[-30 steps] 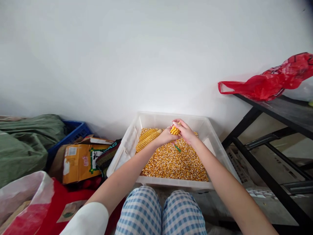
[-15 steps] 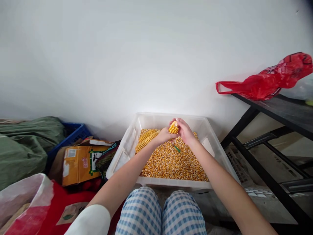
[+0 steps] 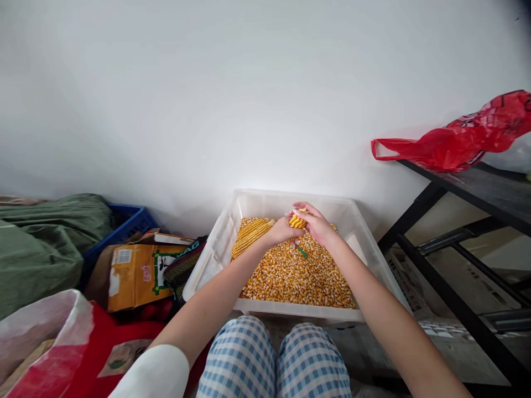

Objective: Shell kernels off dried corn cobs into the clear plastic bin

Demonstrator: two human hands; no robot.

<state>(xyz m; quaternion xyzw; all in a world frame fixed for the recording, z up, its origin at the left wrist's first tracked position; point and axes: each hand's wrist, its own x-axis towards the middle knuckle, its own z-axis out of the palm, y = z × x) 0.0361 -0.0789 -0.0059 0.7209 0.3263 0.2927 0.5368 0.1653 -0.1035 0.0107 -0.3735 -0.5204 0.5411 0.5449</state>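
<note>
Head cam: L hand (image 3: 282,230), R hand (image 3: 317,225) gripping cob (image 3: 297,222).

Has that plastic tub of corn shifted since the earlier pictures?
No, the plastic tub shows no shift either way against the black table.

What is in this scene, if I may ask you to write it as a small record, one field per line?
Left hand: holds a corn cob
Right hand: fingers curled about the same cob
Container: translucent white bin
Contents: loose kernels; other cobs at the left
On kernels: small green strip
Left side: green cloth, blue crate, orange carton
Right side: red plastic bag on dark table
</note>
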